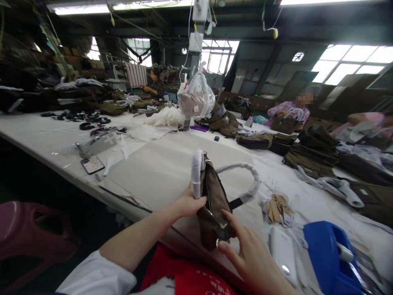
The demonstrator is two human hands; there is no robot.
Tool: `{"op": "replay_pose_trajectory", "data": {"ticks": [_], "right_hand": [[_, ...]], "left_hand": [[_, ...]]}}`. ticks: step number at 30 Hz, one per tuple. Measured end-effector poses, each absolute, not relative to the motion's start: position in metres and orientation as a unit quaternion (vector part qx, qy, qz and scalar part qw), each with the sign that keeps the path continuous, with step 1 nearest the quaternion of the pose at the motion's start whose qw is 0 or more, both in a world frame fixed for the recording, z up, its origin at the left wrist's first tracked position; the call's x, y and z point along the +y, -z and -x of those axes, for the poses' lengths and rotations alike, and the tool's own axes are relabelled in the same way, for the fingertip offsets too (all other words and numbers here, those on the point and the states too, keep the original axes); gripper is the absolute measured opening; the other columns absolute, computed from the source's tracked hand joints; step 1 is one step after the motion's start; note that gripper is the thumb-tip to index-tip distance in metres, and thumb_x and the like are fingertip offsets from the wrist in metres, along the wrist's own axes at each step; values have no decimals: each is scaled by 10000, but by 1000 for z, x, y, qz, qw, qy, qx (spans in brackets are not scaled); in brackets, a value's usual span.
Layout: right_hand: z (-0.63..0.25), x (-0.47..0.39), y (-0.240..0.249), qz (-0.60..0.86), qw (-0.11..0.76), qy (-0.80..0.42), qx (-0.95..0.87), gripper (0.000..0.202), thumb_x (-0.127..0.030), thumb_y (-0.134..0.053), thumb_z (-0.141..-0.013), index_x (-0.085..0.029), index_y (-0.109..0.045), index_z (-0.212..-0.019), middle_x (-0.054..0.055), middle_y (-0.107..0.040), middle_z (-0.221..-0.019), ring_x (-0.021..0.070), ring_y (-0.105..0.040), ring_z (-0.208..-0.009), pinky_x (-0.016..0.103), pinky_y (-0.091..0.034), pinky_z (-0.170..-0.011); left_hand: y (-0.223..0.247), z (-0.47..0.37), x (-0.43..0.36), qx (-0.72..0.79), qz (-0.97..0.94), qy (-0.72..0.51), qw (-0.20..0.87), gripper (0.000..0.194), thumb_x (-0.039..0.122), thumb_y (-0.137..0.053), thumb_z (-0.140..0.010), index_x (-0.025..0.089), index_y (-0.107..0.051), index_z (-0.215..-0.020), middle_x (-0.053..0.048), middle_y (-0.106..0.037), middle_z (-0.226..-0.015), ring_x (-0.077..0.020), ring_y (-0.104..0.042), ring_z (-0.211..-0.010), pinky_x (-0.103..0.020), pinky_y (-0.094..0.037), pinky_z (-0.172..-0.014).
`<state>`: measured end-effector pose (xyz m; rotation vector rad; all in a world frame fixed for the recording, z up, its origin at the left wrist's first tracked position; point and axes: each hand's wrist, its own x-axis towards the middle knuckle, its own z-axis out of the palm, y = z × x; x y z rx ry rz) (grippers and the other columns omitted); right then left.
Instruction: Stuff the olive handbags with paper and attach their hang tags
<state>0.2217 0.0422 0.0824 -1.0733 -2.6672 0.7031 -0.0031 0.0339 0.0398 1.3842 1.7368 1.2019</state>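
A dark olive handbag stands on edge at the table's near side, its zipped top facing me. White wrapping covers both of its handles; one handle loops out to the right over the table. My left hand is closed on the bag's left side, thumb on top near the zip and the other fingers hidden behind it. At the bag's near end is my right hand, its thumb beside a small metal ring and its fingers bent against the fabric.
Right of the bag lie brown paper tags, a white device and a blue plastic tape dispenser. A phone rests at the left edge. More bags are piled at right, where co-workers sit. A pink stool stands lower left.
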Motion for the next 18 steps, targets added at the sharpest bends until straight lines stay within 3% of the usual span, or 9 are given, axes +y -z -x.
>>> {"op": "replay_pose_trajectory", "data": {"ticks": [3,8,10,13,15,18], "right_hand": [[-226,44,-73,370,109,-213,-898,697,-546,-519,-876,-131,-448,-1431,161,-701,-1162,305,-687,-1010,451,-554,-868],[-226,44,-82,324,121,-77,-935,490,-337,-707,-787,-234,-620,-1258,119,-688,-1100,299,-663,-971,428,-571,-792],[-226,46,-93,287,158,21,-944,411,-214,-677,-793,-234,-656,-1203,141,-642,-1220,333,-613,-1096,467,-540,-870],[-224,50,-105,206,176,86,-959,304,-105,-585,-823,-193,-676,-1099,127,-536,-1416,322,-476,-1309,495,-386,-1096],[-222,56,-107,214,140,50,-965,269,-94,-576,-812,-178,-669,-1051,122,-621,-1309,289,-551,-1223,461,-414,-1069],[-222,67,-102,299,69,-18,-952,298,-100,-588,-766,-181,-664,-1043,96,-711,-1048,283,-645,-992,431,-505,-877]], "left_hand": [[-34,10,30,668,-521,-452,280,470,67,-497,-762,177,-593,-1208,-37,-715,-1091,-195,-645,-1070,-292,-516,-970],[-56,7,25,662,-601,-408,183,378,80,-477,-783,211,-652,-1091,-31,-733,-1017,-203,-668,-1038,-280,-513,-940],[-74,1,25,653,-640,-365,175,362,99,-465,-814,226,-655,-1094,-29,-740,-1011,-204,-689,-981,-279,-532,-890],[-98,-9,26,630,-687,-323,163,419,94,-463,-826,243,-629,-1180,-30,-722,-1140,-205,-683,-1033,-291,-526,-928],[-105,-12,29,617,-700,-325,155,498,76,-476,-804,240,-588,-1260,-31,-680,-1253,-200,-649,-1126,-296,-494,-1005],[-104,-9,34,613,-689,-356,150,566,56,-488,-764,216,-561,-1302,-31,-678,-1263,-187,-642,-1150,-292,-481,-1042]]}}
